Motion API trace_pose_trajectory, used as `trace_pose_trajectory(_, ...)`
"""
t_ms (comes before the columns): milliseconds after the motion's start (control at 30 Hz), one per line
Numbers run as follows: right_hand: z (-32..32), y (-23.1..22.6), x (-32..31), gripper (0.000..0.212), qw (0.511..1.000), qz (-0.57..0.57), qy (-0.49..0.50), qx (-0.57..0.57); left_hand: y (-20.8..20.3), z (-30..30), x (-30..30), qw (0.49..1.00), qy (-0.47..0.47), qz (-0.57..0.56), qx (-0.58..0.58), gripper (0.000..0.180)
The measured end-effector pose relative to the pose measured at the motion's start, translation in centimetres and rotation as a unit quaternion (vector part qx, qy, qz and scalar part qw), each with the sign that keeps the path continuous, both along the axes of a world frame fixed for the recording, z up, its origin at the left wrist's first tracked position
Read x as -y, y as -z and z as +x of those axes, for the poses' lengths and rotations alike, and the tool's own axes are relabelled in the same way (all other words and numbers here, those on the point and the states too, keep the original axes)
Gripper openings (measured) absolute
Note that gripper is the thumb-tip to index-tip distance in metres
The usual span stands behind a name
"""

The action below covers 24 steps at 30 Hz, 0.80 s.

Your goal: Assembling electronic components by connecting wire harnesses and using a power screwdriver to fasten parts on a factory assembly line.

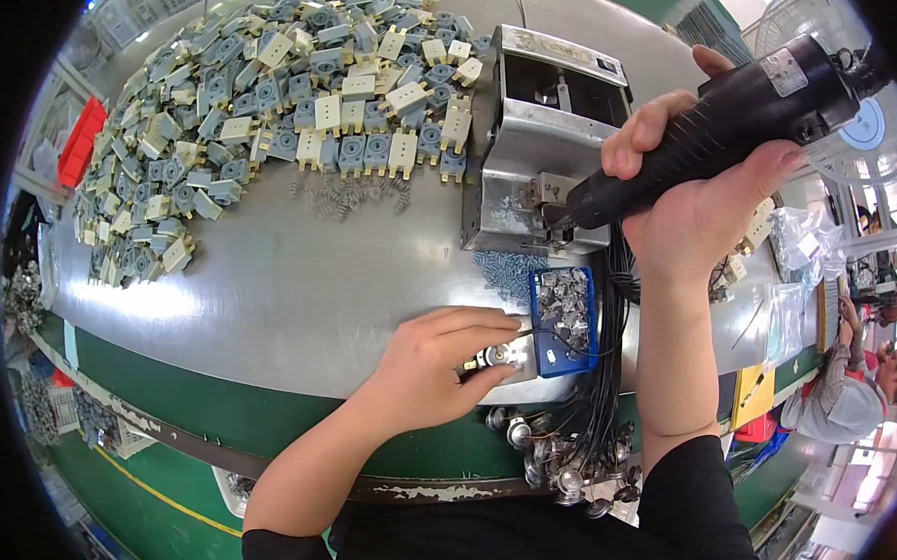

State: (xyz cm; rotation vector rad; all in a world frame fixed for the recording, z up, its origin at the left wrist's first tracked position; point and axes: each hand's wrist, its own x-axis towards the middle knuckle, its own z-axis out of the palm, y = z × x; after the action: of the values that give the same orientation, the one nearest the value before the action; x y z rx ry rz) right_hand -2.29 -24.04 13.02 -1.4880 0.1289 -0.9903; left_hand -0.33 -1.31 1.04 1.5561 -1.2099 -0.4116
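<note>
My right hand (688,214) is wrapped round a black electric screwdriver (732,117). The driver points down and left, its tip at the small metal block (553,188) on the front of a metal screw feeder (538,141). Low over the table's near edge, my left hand (440,360) pinches a small metal-and-white part (494,356) between thumb and fingers. A thin black wire runs from beside that part to the right. Just right of these fingers stands a blue tray (540,361) of small metal pieces. Loose blue-grey screws (508,275) lie between the tray and the feeder.
A big heap of grey and cream socket-like housings (290,77) covers the back left, with small springs (350,194) before it. Black cables (606,393) with round metal ends hang over the near edge. Clear plastic bags (805,239) lie right; a co-worker (844,398) sits beyond.
</note>
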Motion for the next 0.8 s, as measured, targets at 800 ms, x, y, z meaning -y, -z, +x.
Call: trace_pose_trajectory(800,-1.6,-0.4,-2.2,0.11,0.995,0.026,-0.056,-0.079,0.3,-0.1,-0.4,1.0,-0.008,-0.012,-0.003,0.032)
